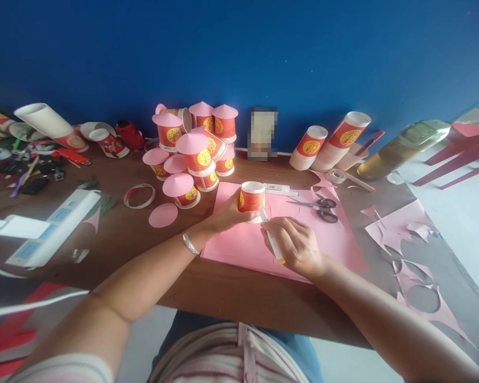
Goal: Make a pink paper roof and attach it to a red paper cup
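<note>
My left hand (pixel 226 214) is wrapped round a red paper cup (pixel 252 197) with a yellow emblem, which stands upside down on a pink paper sheet (pixel 239 244). My right hand (pixel 295 242) grips a white pen (pixel 270 238) with an orange end; its tip touches the paper at the cup's base. A silver bracelet (pixel 190 244) circles my left wrist. Black-handled scissors (pixel 321 207) lie on the pink sheet to the right of the cup.
A pile of red cups with pink cone lids (pixel 195 149) stands behind. Cup stacks (pixel 335 139) lie at the back right. A tape roll (pixel 139 196), pink disc (pixel 163 215) and white power strip (pixel 51 226) lie to the left. Pink offcuts (pixel 407 229) lie on the right.
</note>
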`<action>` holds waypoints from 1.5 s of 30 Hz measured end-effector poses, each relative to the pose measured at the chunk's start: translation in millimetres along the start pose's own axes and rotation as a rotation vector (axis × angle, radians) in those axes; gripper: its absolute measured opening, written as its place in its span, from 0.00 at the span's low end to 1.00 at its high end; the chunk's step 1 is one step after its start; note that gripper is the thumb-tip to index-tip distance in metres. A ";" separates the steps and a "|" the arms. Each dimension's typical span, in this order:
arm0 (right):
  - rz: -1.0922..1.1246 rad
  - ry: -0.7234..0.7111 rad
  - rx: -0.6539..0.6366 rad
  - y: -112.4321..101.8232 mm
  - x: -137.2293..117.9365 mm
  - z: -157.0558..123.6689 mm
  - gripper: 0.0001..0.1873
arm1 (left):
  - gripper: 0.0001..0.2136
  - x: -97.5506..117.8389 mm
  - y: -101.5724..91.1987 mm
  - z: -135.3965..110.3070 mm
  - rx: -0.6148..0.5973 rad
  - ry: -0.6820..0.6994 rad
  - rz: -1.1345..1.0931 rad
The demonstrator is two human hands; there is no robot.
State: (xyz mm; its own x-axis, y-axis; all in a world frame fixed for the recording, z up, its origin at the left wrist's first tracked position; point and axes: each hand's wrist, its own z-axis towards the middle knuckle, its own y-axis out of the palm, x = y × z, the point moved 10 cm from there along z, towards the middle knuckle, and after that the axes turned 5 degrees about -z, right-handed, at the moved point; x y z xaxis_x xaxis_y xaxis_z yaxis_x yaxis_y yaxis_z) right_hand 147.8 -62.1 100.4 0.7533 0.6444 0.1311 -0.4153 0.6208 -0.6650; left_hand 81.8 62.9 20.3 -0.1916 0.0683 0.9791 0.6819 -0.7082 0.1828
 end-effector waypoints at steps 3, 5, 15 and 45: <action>-0.023 0.034 -0.016 1.3 6.2 -1.7 0.12 | 0.17 0.4 0.7 1.1 -0.013 0.012 -0.021; -0.033 0.043 -0.027 2.9 8.2 -2.4 0.12 | 0.17 -0.1 0.1 1.4 -0.011 0.014 -0.024; 0.016 0.011 -0.018 2.9 1.2 -2.0 0.13 | 0.17 -0.3 -1.5 -0.1 0.014 -0.008 0.010; -0.044 0.009 0.014 -2.7 3.5 2.5 0.11 | 0.13 8.1 4.8 2.2 -0.029 0.098 0.074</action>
State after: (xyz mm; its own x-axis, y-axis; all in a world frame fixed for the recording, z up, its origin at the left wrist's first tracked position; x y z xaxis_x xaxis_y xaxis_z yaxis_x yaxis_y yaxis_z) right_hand 150.2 -60.4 104.5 0.7754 0.6125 0.1534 -0.3890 0.6548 -0.6480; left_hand 85.1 61.6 29.3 -0.2103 -0.0526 0.9762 0.6761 -0.7291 0.1064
